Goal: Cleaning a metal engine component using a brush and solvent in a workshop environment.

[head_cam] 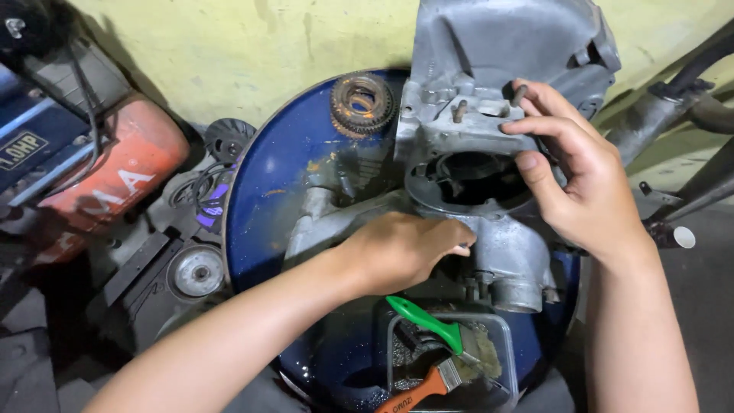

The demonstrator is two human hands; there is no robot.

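Note:
A grey metal engine casing (pixel 489 115) with a round bore stands on a blue drum top (pixel 275 191). My right hand (pixel 581 176) holds the casing's right side, fingers on a stud near the top edge. My left hand (pixel 401 248) is curled against the casing's lower front, beside a short round outlet (pixel 520 287); what its fingers pinch is hidden. A rusty gear ring (pixel 362 103) lies on the drum behind the casing.
A small clear tray (pixel 505 344) at the drum's front holds a green-handled brush (pixel 428 321) and an orange-handled brush (pixel 417 390). Red and blue machine parts (pixel 115 176) and a pulley (pixel 196 271) lie to the left. Metal frame tubes (pixel 673 115) stand at right.

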